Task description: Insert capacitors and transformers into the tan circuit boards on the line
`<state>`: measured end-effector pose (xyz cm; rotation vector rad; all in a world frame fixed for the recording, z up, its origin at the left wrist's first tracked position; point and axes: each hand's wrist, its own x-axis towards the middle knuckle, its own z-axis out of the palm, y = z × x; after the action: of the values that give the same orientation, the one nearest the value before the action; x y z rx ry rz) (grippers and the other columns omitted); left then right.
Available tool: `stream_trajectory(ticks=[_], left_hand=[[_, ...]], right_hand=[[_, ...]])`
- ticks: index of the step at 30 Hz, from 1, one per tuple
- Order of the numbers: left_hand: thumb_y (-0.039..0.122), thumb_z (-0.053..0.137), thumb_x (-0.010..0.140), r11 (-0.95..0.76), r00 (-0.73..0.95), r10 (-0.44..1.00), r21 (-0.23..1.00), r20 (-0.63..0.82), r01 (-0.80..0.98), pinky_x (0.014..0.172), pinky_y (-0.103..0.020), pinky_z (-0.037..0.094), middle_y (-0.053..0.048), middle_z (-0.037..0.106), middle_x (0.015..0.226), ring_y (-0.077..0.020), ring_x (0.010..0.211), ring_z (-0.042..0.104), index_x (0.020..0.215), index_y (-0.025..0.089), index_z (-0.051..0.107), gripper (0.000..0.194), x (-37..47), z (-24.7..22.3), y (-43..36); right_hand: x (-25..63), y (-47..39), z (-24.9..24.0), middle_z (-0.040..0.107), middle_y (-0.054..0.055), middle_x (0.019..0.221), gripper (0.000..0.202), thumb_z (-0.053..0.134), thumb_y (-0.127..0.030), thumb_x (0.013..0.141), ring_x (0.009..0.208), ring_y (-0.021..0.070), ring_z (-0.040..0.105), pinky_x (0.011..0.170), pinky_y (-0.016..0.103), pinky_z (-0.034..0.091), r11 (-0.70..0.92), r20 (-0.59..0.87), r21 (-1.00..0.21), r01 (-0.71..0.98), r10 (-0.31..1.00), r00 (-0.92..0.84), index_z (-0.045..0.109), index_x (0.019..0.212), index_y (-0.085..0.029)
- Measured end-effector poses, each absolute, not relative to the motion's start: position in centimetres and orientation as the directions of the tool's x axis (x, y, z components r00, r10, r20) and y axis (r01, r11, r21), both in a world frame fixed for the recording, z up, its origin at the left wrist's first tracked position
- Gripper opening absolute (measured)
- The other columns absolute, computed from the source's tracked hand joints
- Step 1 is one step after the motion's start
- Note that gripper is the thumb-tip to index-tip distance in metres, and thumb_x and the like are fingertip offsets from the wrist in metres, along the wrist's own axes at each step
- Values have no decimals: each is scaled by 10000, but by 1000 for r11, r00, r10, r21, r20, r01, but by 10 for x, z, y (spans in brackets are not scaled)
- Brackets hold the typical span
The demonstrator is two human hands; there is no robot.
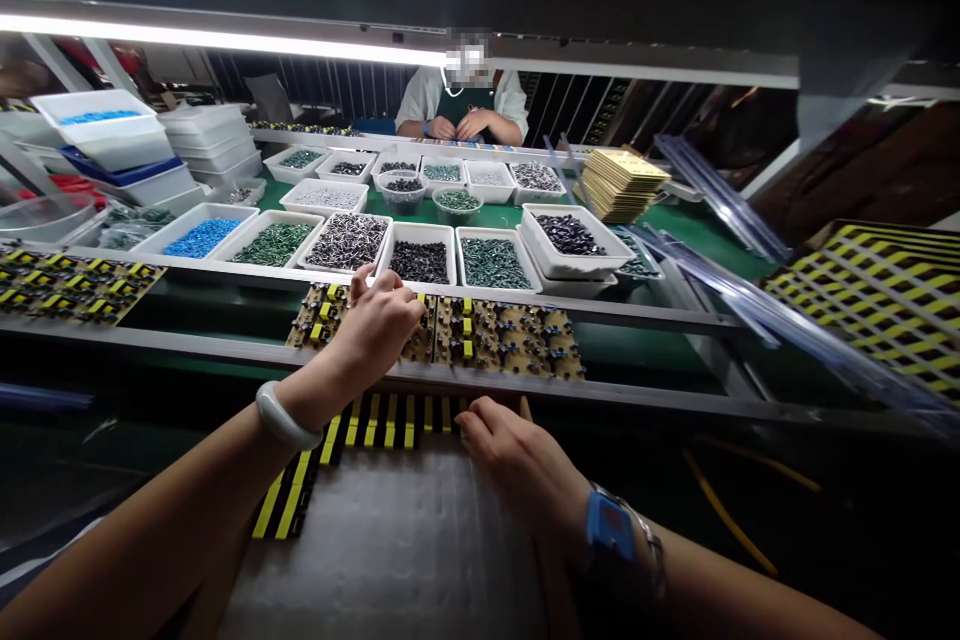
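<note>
My left hand [379,325], with a pale bangle at the wrist, is over the left circuit board [306,328]. Its fingers are bent, and whatever they may hold is hidden. A second circuit board [510,335] lies against it on the rail. My right hand [517,450] has its fingertips pinched at the right end of a row of yellow-and-black parts [390,420]. These parts stand in a cardboard box [405,540] below the rail. What the right fingertips grip is too small to make out.
White bins of small components [491,260] stand behind the rail. More boards [75,285] lie at the left. A stack of tan boards [619,182] and clear plastic tubes [795,320] are at the right. A person [465,105] sits opposite.
</note>
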<state>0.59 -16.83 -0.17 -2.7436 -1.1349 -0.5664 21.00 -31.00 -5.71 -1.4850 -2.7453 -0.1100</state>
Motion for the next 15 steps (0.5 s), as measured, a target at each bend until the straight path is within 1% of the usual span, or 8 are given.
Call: stream_trajectory(ticks=[3,5,6,8,11,13,15], left_hand=[[19,601,862,-697,653,658,-24,375,716,1140,-580,191,-68,728,907,-291,1076,571,861,174,753,217,10,-2,-169],[-1,576,855,-690,653,661,-43,370,723,1151,-581,179,-63,726,897,-286,1077,575,852,172,753,248,11,-2,-169],[-1,570,856,-689,652,663,-41,368,724,1152,-580,180,-60,725,892,-284,1076,578,857,174,756,256,10,-2,-170],[-1,556,862,-691,652,663,-32,369,722,1150,-577,188,-54,724,881,-281,1072,581,882,182,763,277,9,-2,-170],[-18,521,865,-701,657,648,-35,386,712,1156,-580,180,-55,723,870,-276,1073,578,879,186,761,315,8,-2,-172],[-24,505,866,-705,658,642,-33,394,708,1157,-589,177,-62,722,860,-275,1068,576,849,185,756,326,8,-2,-173],[-28,504,861,-710,657,642,-17,396,704,1152,-595,188,-68,722,855,-275,1057,576,840,185,759,333,8,-2,-173]], right_hand=[[210,-310,-59,592,71,931,140,593,-21,897,864,240,597,739,374,562,582,93,107,806,801,-591,619,898,-159],[211,-310,-57,603,78,908,104,594,-51,914,849,237,609,737,365,560,584,165,84,808,791,-589,624,913,-151],[212,-310,-55,614,81,912,88,598,-65,921,844,231,618,741,355,561,577,209,40,815,793,-572,626,941,-146],[216,-310,-47,638,88,953,102,616,-95,930,848,219,641,759,339,567,567,282,-100,818,804,-523,623,1022,-137],[228,-305,-28,667,92,1064,187,635,-134,952,916,214,677,825,336,582,539,331,-319,780,834,-441,614,1138,-148],[240,-298,-15,675,94,1141,228,618,-161,979,1005,218,684,895,346,582,513,374,-394,762,847,-377,614,1207,-172],[253,-290,-5,685,94,1171,226,605,-189,993,1057,227,682,928,359,581,493,432,-407,769,846,-313,629,1218,-182]])
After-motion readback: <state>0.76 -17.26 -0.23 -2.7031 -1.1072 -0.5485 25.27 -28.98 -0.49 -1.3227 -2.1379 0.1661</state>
